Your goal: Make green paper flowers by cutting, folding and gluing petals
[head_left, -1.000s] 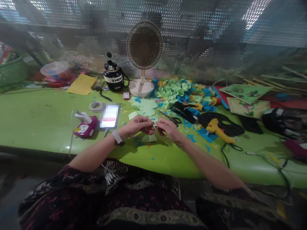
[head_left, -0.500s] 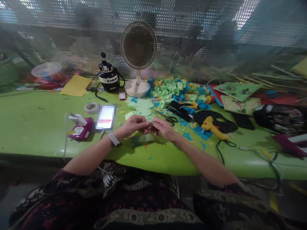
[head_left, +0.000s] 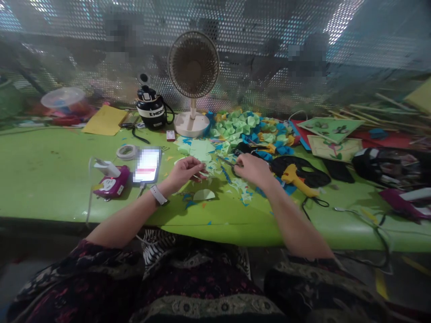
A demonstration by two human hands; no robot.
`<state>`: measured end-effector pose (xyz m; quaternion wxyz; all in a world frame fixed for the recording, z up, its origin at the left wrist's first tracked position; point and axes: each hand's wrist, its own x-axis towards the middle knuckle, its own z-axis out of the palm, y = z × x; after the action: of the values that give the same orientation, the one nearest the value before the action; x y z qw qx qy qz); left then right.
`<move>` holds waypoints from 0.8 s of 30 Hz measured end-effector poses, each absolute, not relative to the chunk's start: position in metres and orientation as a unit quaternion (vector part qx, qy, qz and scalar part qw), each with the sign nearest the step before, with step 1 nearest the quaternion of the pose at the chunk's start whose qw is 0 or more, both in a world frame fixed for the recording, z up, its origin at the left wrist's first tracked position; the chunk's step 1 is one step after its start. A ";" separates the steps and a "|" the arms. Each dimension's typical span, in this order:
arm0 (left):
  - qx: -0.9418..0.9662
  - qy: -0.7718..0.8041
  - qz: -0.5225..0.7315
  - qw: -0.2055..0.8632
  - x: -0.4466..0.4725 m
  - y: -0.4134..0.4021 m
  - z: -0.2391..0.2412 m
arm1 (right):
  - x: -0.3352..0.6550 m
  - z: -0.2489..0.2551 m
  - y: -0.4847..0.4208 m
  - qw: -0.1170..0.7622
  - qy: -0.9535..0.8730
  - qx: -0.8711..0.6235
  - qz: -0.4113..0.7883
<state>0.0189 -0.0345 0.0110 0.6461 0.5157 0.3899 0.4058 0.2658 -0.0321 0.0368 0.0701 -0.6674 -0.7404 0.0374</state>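
Observation:
My right hand (head_left: 252,169) is closed over the handles of a pair of scissors (head_left: 225,159), whose blades point left over the paper scraps. The fingers hide most of the handles. My left hand (head_left: 188,172), with a pale watch strap at its wrist, is held above the scraps with thumb and fingertips pinched together. Whatever is in that pinch is too small to make out. Below it on the green table lies a pale green half-round paper piece (head_left: 204,194). Flat pale green sheets (head_left: 200,147) lie just beyond my hands.
A pile of folded paper pieces (head_left: 237,125) lies behind. A fan (head_left: 193,65), black bottle (head_left: 151,110), lit phone (head_left: 147,165), tape roll (head_left: 126,152) and purple power strip (head_left: 112,183) stand around the left. A yellow glue gun (head_left: 298,180) lies right, with cables.
My hands have parted. The right hand has moved right and away from me onto the scissors, while the left has stayed near its place, still pinched.

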 end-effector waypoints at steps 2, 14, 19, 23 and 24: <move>0.514 0.392 0.416 0.640 0.019 -0.033 0.010 | 0.274 0.036 -0.025 -0.016 -0.723 -0.690 0.027; 0.469 0.356 0.432 0.683 0.017 -0.031 0.008 | 0.283 0.032 -0.015 -0.073 -0.708 -0.700 0.052; 0.462 0.361 0.439 0.681 0.015 -0.032 0.012 | 0.289 0.040 -0.017 -0.033 -0.693 -0.717 0.072; 0.448 0.357 0.458 0.680 0.015 -0.032 0.013 | 0.286 0.041 -0.024 0.138 -0.681 -0.690 0.204; 0.444 0.355 0.463 0.680 0.016 -0.032 0.013 | 0.282 0.040 -0.026 0.190 -0.674 -0.662 0.269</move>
<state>0.0157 -0.0324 0.0127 0.6796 0.4445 0.3554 0.4629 0.2822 -0.0263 0.0402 0.1899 -0.6616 -0.6737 0.2689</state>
